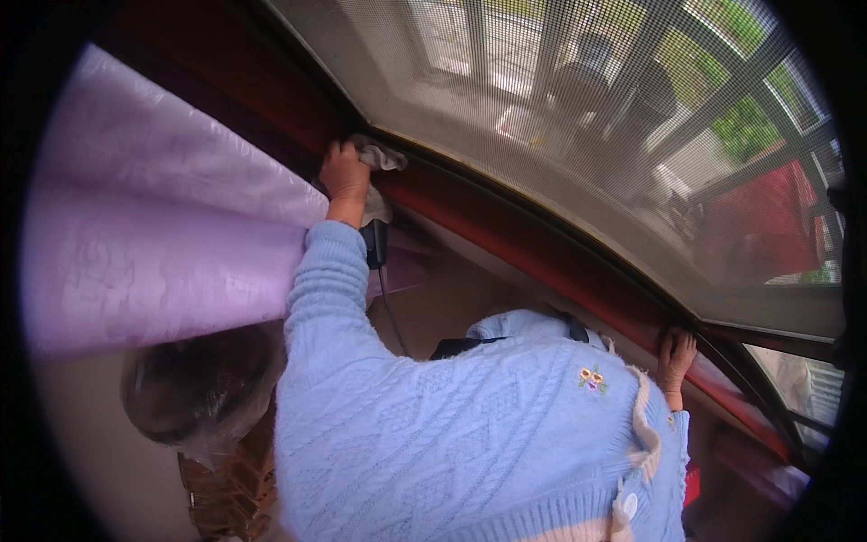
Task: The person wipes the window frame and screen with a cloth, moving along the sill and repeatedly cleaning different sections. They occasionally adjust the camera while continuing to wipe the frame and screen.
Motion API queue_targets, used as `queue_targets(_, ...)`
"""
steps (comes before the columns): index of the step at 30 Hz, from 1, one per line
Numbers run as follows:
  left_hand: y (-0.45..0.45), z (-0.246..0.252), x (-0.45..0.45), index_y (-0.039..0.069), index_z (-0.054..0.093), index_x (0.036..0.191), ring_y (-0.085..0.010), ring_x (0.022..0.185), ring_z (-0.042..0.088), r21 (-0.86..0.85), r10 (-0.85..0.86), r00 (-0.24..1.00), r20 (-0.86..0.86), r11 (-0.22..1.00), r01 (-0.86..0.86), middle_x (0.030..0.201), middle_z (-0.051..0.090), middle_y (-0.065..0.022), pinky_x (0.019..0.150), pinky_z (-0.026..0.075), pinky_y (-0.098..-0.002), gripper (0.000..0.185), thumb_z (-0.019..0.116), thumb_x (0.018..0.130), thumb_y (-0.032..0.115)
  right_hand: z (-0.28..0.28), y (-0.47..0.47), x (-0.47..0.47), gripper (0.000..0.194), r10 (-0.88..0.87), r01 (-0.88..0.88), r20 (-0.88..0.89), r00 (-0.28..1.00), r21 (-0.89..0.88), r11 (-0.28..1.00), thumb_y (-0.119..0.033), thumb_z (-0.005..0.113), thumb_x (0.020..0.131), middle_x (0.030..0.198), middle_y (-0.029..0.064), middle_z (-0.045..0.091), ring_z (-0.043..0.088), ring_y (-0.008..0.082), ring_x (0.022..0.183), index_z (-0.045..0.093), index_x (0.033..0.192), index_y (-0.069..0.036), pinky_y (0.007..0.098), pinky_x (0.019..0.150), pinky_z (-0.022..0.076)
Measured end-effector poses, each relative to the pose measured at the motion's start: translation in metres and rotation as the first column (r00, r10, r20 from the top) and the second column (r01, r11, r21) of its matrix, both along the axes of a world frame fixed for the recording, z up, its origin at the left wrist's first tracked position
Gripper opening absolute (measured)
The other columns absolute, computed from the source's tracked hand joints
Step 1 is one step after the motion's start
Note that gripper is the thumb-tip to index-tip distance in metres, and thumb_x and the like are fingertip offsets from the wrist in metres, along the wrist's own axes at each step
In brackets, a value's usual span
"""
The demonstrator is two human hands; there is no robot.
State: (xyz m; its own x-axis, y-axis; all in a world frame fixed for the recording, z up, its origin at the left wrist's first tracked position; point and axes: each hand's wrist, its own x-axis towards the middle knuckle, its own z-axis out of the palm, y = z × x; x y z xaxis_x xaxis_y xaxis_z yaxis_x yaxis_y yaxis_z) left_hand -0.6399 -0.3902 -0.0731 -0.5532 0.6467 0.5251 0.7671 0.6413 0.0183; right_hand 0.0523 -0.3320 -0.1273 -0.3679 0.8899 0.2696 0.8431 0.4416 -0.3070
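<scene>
My left hand (345, 177) presses a crumpled grey cloth (383, 157) against the red-brown window frame (433, 193), close to the lower corner of a mesh screen (433, 122). More of the cloth hangs below the wrist. At the right, the fingers of my right hand (677, 349) hook over the same frame, below the screen's edge; its thumb is hidden. Light blue knitted sleeves cover both arms. Just beneath the left wrist is a black plug or adapter (374, 244) with a thin cable running down.
A shiny purple curtain (169, 257) fills the left side, against my left forearm. Below it are a dark round object wrapped in clear plastic (200, 386) and a brown slatted wooden item (237, 491). Metal bars (718, 122) and a red item (758, 223) show through the mesh.
</scene>
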Motion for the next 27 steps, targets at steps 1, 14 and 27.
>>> queue_targets(1,-0.001,0.009,0.003,0.015,0.066,0.093,-0.0359,0.087,0.059,0.013,0.037,0.999,0.025,0.999,-0.037,0.094,0.057,-0.0113,0.069,0.051,-0.045,0.022,0.06,0.072,0.015,-0.001,0.0,0.0,0.014,-0.003,0.003,-0.008,1.0,0.004,1.0,-0.014,0.054,0.083,0.094,0.0129,0.057,0.052,0.0349,0.09,0.057,0.095,-0.008,0.0444,0.078,0.0386)
queue_targets(14,0.016,-0.004,0.018,0.008,0.056,0.108,-0.0418,0.093,0.057,-0.01,-0.007,0.955,0.296,1.0,0.01,0.105,0.055,-0.0191,0.078,0.049,-0.0492,0.036,0.064,0.073,0.009,-0.021,0.008,0.002,0.019,-0.067,0.063,0.044,0.997,0.097,0.993,-0.018,0.052,0.085,0.1,0.0145,0.058,0.052,0.0378,0.094,0.057,0.1,-0.007,0.0477,0.079,0.0402)
queue_targets(27,-0.004,0.155,0.046,0.005,0.066,0.097,-0.0301,0.09,0.055,0.597,-0.299,0.935,-0.192,0.72,0.353,0.095,0.058,-0.0136,0.081,0.047,-0.0375,0.028,0.07,0.069,0.005,-0.002,0.003,0.011,0.019,-0.131,0.126,0.142,0.981,0.043,0.991,-0.017,0.05,0.087,0.101,0.0128,0.058,0.052,0.0349,0.097,0.056,0.102,-0.006,0.0447,0.081,0.0391)
